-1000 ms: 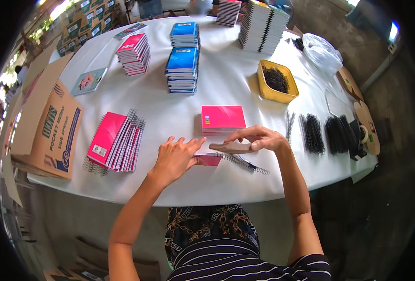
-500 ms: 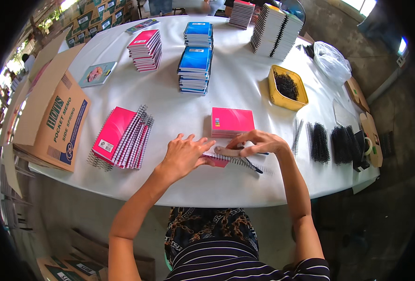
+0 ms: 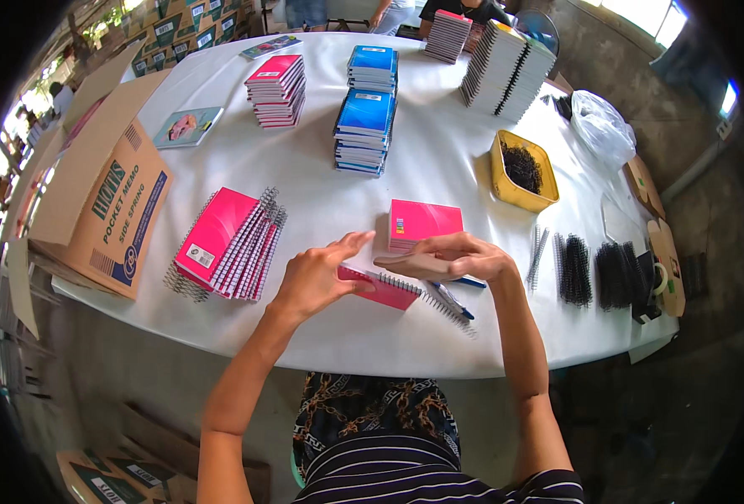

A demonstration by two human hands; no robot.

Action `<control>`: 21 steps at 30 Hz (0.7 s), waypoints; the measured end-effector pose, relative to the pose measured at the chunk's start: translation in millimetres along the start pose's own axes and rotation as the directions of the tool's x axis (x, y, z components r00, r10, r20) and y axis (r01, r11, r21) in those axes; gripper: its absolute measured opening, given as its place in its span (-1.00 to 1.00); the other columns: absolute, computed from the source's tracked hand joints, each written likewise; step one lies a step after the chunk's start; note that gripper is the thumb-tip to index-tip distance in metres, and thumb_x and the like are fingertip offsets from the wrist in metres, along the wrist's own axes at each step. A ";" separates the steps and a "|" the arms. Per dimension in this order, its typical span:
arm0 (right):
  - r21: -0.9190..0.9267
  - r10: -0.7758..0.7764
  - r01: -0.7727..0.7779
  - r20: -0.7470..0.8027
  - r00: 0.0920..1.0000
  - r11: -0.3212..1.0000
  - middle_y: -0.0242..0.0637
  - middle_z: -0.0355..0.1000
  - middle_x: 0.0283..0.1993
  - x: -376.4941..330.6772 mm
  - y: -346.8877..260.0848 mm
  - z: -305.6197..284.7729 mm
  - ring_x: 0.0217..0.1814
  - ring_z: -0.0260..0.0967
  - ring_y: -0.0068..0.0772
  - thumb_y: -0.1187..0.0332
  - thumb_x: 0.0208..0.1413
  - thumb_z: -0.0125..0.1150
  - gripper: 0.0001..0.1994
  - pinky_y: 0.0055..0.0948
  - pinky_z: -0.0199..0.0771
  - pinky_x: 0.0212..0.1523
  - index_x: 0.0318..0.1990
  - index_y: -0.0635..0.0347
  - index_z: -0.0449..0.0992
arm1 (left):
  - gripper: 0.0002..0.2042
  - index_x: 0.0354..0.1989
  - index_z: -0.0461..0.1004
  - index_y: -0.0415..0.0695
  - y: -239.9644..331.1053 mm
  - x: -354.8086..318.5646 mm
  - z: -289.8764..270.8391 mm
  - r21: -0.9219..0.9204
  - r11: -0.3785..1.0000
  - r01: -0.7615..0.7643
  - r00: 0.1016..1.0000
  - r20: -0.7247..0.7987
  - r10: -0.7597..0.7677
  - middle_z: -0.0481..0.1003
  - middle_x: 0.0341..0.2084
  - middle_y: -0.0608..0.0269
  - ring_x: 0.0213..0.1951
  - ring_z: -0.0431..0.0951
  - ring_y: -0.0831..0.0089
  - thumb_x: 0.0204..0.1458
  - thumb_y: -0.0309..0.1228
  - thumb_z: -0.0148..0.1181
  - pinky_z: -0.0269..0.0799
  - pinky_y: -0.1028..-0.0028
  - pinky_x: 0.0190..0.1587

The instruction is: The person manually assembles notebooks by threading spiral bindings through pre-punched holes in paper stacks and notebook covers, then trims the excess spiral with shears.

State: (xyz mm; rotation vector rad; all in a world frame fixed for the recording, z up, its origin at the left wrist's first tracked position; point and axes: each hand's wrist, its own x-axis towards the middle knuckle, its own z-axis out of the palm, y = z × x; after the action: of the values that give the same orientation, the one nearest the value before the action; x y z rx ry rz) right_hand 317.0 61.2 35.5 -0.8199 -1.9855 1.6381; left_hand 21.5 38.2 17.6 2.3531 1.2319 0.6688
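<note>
A small notebook with a pink cover (image 3: 380, 290) lies at the table's near middle. A dark wire coil (image 3: 449, 314) runs along its edge and sticks out past its right end. My left hand (image 3: 317, 273) is at its left end, thumb against the cover, fingers spread and raised. My right hand (image 3: 471, 252) grips a flat tan piece (image 3: 414, 267) just above the notebook; its material is unclear. A blue pen (image 3: 454, 302) lies beside the coil, partly under the right hand. Behind is a stack of pink-covered pads (image 3: 425, 220).
Coil-threaded pink notebooks (image 3: 225, 244) lie left, by an open carton (image 3: 124, 202). Blue notebooks (image 3: 365, 122) and pink ones (image 3: 275, 88) are stacked farther back. Right are a yellow tub (image 3: 523, 197) of black coils, loose coil bundles (image 3: 573, 269) and a plastic bag (image 3: 603, 130). People stand beyond.
My left hand has drawn back leftward from the notebook's top, fingers lifting. The right hand has raised the tan piece off the pages. More of the pink cover and coil shows.
</note>
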 end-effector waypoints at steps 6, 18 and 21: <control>-0.324 0.225 -0.217 -0.013 0.974 0.921 -0.24 0.51 0.03 13.6 -19.6 5.3 0.09 0.38 -0.29 -0.11 -0.14 0.25 -0.35 -0.33 0.32 0.09 0.05 0.16 0.55 | 0.08 0.44 -0.05 0.21 -14.7 -8.6 27.0 -0.452 0.892 0.019 0.972 -0.201 -0.123 0.52 0.02 0.05 0.00 0.57 0.17 -0.32 -0.15 0.53 0.54 0.28 -0.01; -0.314 0.195 -0.184 0.004 0.981 0.931 -0.17 0.48 0.06 21.3 -31.1 11.9 0.09 0.38 -0.23 -0.04 -0.12 0.20 -0.34 -0.30 0.30 0.17 0.11 0.21 0.49 | 0.06 0.44 -0.05 0.16 -15.5 -12.6 36.5 -0.596 0.803 -0.031 0.961 -0.237 -0.139 0.47 0.07 -0.01 -0.01 0.59 0.33 -0.30 -0.31 0.51 0.57 0.40 -0.06; -0.206 0.145 -0.134 0.040 0.989 0.969 -0.17 0.48 0.06 20.2 -25.2 9.4 0.06 0.39 -0.25 -0.06 -0.15 0.21 -0.32 -0.29 0.29 0.16 0.11 0.22 0.49 | 0.07 0.44 -0.08 0.16 -12.9 -12.9 33.6 -0.599 0.801 -0.014 0.966 -0.215 -0.143 0.46 0.08 -0.01 0.01 0.57 0.32 -0.29 -0.35 0.51 0.57 0.39 -0.04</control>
State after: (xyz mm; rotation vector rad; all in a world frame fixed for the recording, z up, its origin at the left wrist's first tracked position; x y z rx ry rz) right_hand 291.9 65.1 57.4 -1.0211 -2.2051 1.5657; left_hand 26.2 30.0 -19.4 1.7260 0.9929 1.1664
